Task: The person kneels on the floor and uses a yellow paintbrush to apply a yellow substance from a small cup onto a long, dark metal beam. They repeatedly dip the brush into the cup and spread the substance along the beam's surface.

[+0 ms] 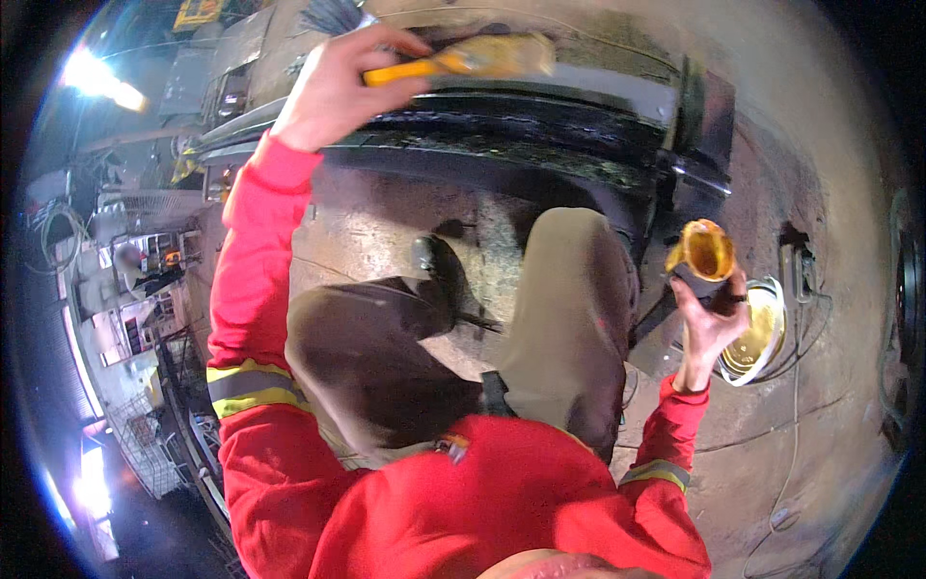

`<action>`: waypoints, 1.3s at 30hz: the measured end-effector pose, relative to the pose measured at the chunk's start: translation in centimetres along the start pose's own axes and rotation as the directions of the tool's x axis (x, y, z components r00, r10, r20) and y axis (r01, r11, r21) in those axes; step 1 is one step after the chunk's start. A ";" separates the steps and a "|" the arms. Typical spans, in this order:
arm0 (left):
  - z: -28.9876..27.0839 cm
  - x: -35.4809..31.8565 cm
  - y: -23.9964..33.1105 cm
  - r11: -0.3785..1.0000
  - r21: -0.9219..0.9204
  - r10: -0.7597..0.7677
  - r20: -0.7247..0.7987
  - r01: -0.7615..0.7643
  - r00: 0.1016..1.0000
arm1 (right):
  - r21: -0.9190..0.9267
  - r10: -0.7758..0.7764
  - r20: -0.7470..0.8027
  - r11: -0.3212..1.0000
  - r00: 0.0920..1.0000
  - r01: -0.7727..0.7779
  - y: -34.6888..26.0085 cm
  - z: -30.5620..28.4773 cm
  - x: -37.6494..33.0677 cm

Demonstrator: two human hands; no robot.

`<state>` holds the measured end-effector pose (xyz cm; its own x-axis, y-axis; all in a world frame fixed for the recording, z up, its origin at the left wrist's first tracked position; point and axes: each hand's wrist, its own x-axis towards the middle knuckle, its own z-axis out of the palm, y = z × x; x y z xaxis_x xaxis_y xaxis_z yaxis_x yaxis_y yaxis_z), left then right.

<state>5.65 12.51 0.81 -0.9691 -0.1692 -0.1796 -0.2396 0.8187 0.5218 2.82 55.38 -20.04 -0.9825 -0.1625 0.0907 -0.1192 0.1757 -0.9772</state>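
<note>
My left hand (pixel 342 82) is raised at the upper left, its fingers closed round the yellow handle of a brush (pixel 497 56). The brush's far end is yellowish and blurred; it points right, over a long dark metal beam (pixel 502 130). Whether it touches the beam I cannot tell. At the right, my right hand (pixel 712 318) grips a dark cup (pixel 702 270) from below. Thick yellow-brown stuff coats the cup's mouth and inside. Just below and right of that hand stands a round pail (pixel 769 362) with a pale rim and a yellowish inside.
A dark upright end piece (pixel 696 164) closes off the beam's right end. Dark bristles (pixel 331 15) show behind my left hand. A thin cable (pixel 796 454) runs across the floor at right. Racks and a cluttered bench (pixel 145 261) stand far left. My bent knees are below the beam.
</note>
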 end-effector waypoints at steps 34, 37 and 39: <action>25.1 -16.3 -33.8 -0.128 -0.951 -0.633 -0.140 -0.282 0.761 | 0.137 -0.075 -0.080 0.987 0.994 0.086 -5.5 9.1 -5.5; 24.0 -14.6 -34.3 -0.213 -0.887 -0.722 -0.139 -0.409 0.677 | 0.032 0.169 0.290 0.982 0.942 -0.186 -9.8 13.1 -4.6; 24.4 -13.7 -35.9 -0.223 -0.865 -0.742 -0.149 -0.449 0.654 | -0.141 0.199 0.493 0.979 0.847 -0.149 -11.0 16.4 -3.9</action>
<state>28.95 -1.17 -35.83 -0.4647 -0.7995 -0.3806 0.4379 -0.5811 0.6860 10.35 38.15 -12.77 -0.7855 -0.5811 -0.2128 0.0091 0.3330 -0.9429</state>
